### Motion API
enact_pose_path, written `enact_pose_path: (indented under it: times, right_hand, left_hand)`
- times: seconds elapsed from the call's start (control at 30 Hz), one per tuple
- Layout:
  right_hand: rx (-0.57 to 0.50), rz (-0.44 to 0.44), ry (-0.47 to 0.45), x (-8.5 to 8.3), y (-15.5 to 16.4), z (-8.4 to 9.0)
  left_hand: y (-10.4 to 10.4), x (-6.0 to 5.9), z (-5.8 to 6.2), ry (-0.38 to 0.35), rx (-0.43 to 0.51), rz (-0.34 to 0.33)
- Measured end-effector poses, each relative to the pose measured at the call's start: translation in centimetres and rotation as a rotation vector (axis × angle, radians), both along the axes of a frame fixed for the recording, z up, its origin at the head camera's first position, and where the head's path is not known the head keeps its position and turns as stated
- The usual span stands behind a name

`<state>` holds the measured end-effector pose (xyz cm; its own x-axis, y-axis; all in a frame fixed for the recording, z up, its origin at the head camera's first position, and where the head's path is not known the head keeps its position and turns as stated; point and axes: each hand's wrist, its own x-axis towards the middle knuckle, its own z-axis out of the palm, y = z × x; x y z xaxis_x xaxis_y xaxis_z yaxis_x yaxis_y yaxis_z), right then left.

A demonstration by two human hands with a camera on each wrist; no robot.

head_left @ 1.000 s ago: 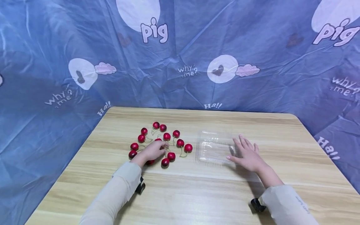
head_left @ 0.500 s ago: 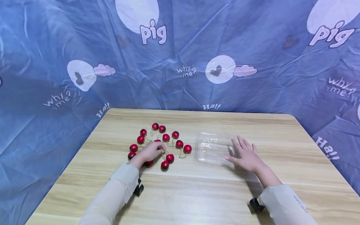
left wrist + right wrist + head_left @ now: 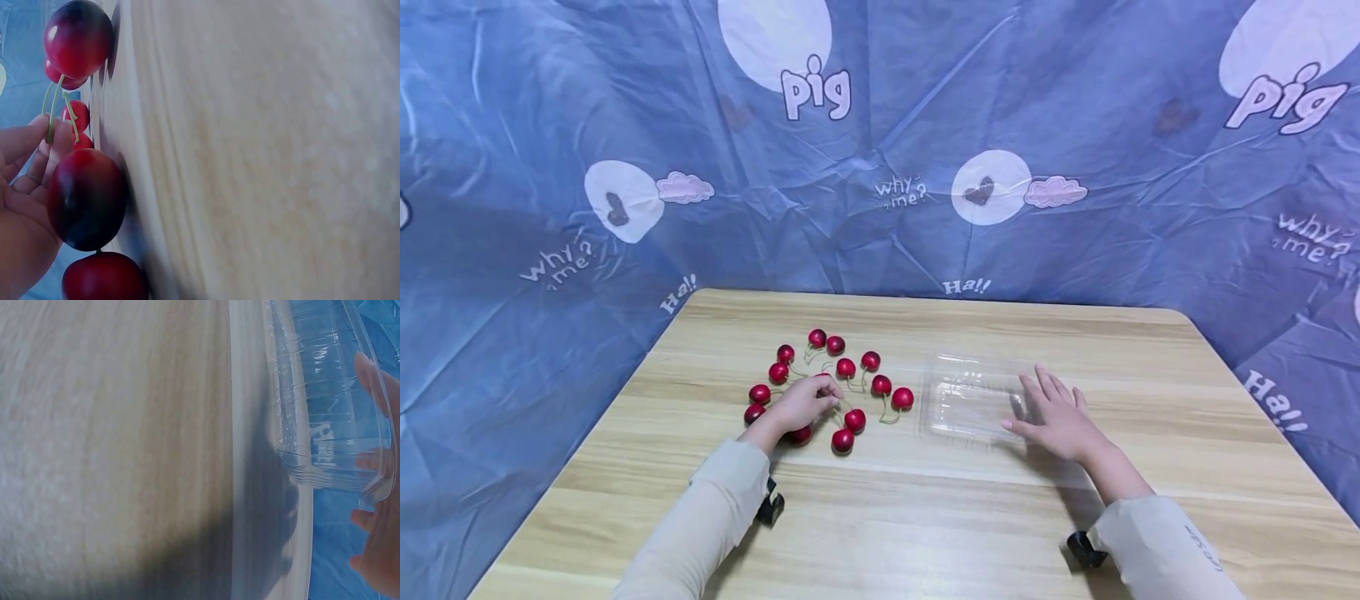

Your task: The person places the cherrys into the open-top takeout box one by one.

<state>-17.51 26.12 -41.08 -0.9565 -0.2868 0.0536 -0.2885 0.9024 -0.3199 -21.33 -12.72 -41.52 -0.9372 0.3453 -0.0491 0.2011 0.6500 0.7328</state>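
Among red cherries on the table, my left hand (image 3: 805, 406) pinches thin green stems between thumb and fingertips. In the left wrist view those stems lead up to a dark red cherry (image 3: 78, 39), with another partly hidden behind it. Two larger-looking cherries, one of them dark and glossy (image 3: 87, 200), lie beside the palm. My right hand (image 3: 1060, 419) is spread at the right end of a clear plastic box (image 3: 966, 400), fingers straight over its rim. Through the transparent wall (image 3: 331, 400) in the right wrist view, parts of the fingers show.
Several paired cherries (image 3: 826, 342) lie behind and left of the left hand, and another pair (image 3: 892, 392) sits between it and the box. A blue printed cloth (image 3: 865, 225) hangs behind the wooden table (image 3: 887, 533).
The left hand has drawn slightly back and left, its fingertips now gathered on the stems. The cherry nearest the front has shifted slightly towards me. The right hand stays at the box.
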Motion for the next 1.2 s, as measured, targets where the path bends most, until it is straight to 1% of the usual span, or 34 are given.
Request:
enact_pose_path:
  times: [0.1,0.37,0.6,0.73,0.83,0.93,1.2]
  right_hand:
    - [0.002,-0.003,-0.004,0.0,0.0,0.0]
    - [-0.001,-0.008,-0.008,0.1,0.0,0.0]
    - [-0.019,-0.007,-0.006,0.3,-0.1,-0.1]
    - [-0.019,-0.009,-0.006,0.3,-0.1,0.0]
    - [-0.018,-0.01,-0.011,0.4,-0.2,0.2]
    - [-0.017,-0.011,-0.012,0.4,-0.2,0.2]
    - [-0.001,-0.014,-0.013,0.5,-0.2,0.4]
  left_hand:
    - [0.0,0.0,0.0,0.012,0.027,-0.006]
    - [0.1,0.3,0.4,-0.047,0.117,0.019]
    - [0.3,0.4,0.6,-0.075,0.182,0.025]
    - [0.6,0.5,0.9,-0.111,0.22,0.056]
    - [0.9,0.5,1.2,-0.14,0.272,0.064]
    - [1.2,0.5,1.6,-0.159,0.333,0.058]
    - [2.2,0.7,2.0,-0.21,0.494,0.076]
